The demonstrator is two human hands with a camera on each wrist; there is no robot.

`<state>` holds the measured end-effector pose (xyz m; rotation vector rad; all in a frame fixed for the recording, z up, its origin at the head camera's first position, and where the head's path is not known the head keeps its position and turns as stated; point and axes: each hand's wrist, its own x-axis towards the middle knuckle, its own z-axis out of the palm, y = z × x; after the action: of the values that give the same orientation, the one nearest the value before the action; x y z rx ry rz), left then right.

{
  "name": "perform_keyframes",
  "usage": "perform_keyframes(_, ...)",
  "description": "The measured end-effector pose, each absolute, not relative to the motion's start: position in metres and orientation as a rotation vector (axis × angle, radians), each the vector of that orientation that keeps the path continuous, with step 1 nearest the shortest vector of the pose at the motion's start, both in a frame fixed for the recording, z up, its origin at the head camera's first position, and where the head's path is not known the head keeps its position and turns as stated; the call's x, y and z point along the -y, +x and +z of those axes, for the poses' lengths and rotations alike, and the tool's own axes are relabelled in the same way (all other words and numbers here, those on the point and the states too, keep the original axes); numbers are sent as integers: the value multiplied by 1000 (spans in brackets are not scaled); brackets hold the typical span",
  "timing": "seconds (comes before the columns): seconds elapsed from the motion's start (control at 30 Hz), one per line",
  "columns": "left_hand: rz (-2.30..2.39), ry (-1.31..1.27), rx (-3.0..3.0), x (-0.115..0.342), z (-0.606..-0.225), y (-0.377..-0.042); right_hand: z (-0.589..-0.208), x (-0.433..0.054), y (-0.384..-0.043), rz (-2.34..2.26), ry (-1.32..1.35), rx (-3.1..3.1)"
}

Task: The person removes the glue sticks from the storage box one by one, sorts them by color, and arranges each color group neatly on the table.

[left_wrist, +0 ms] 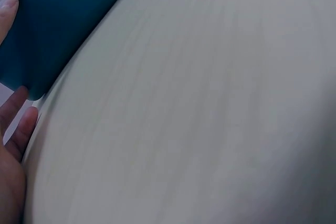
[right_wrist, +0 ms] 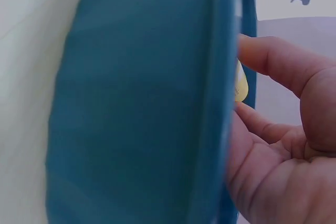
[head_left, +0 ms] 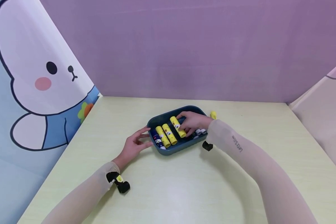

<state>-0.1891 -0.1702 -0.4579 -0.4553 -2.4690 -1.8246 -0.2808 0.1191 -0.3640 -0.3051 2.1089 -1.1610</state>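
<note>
3 yellow cylinders (head_left: 169,134) show within the outline of the dark teal tray (head_left: 169,151), which we see near the middle of the pale desk (head_left: 168,186). 2 of them lie side by side toward the tray's 8 o'clock, just beside a dark blue cylinder (head_left: 157,139) that lies nearest that end. Our right hand (head_left: 195,120) reaches over the tray from 3 o'clock, its grip pinching the held cylinder (head_left: 175,124), which slants near the tray's centre; in the right wrist view we find a yellow end between thumb and finger, beyond the tray's wall. We cannot tell whether it touches the tray's floor. By that hand, toward 3 o'clock in the tray, sit several small dark-and-white pieces (head_left: 199,133), too covered for us to make out.

Our left hand (head_left: 133,147) is at the tray's 8 o'clock, its grip loose, with fingers extended and touching that end. 1 more yellow piece, the outer cylinder (head_left: 213,114), shows outside the tray at 2 o'clock, partly hidden by our right sleeve (head_left: 249,158). Past the desk, at 12 o'clock, we face a purple backdrop (head_left: 184,49), and at 10 o'clock a white cartoon figure (head_left: 28,46).
</note>
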Motion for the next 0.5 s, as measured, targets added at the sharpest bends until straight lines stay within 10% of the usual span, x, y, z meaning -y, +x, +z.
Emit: perform_keyframes(0.5, -1835, -477, 2447, 172, -459, -186, -350, -147, -285, -1229, -358, -2106)
